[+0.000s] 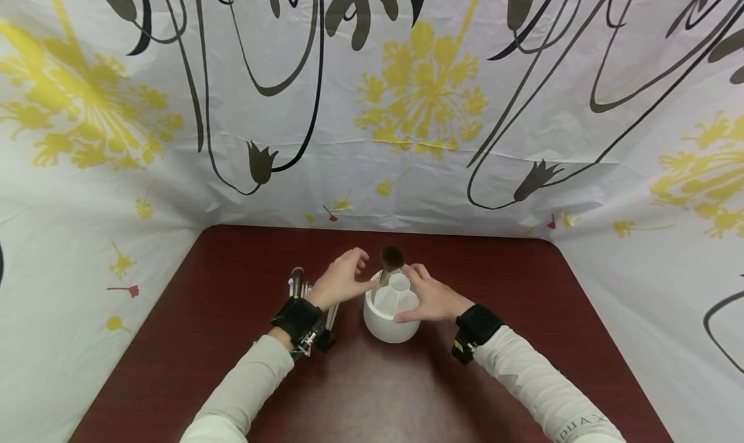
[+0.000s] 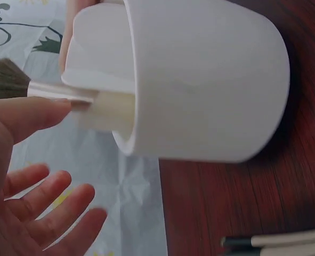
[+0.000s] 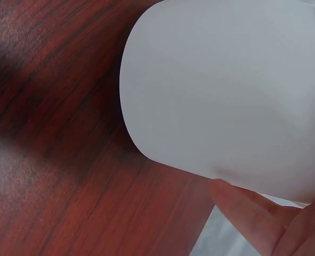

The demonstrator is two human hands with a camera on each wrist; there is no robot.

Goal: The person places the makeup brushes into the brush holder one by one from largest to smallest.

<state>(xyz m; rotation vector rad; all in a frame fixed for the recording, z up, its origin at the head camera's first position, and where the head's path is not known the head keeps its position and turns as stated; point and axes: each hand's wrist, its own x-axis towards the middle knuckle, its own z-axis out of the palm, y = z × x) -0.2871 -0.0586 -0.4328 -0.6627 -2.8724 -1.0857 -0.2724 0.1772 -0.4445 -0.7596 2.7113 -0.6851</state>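
A white round brush holder (image 1: 389, 330) with inner dividers stands upright on the table. One makeup brush (image 1: 392, 258) with dark, fluffy bristles leans out of it, its handle down inside. My left hand (image 1: 343, 280) is at the holder's left. In the left wrist view its thumb touches the brush's pale metal ferrule (image 2: 50, 90), while the other fingers (image 2: 66, 213) spread loosely with nothing in them. From the right side, my right hand (image 1: 431, 298) grips the holder, thumb at the near rim and fingers at the far side. A fingertip presses the holder's wall (image 3: 216, 90) in the right wrist view.
Several more makeup brushes (image 1: 298, 281) lie on the dark red-brown table (image 1: 383, 398), left of the holder and partly behind my left wrist. A white patterned cloth (image 1: 407, 191) hangs behind the table's far edge and along both sides.
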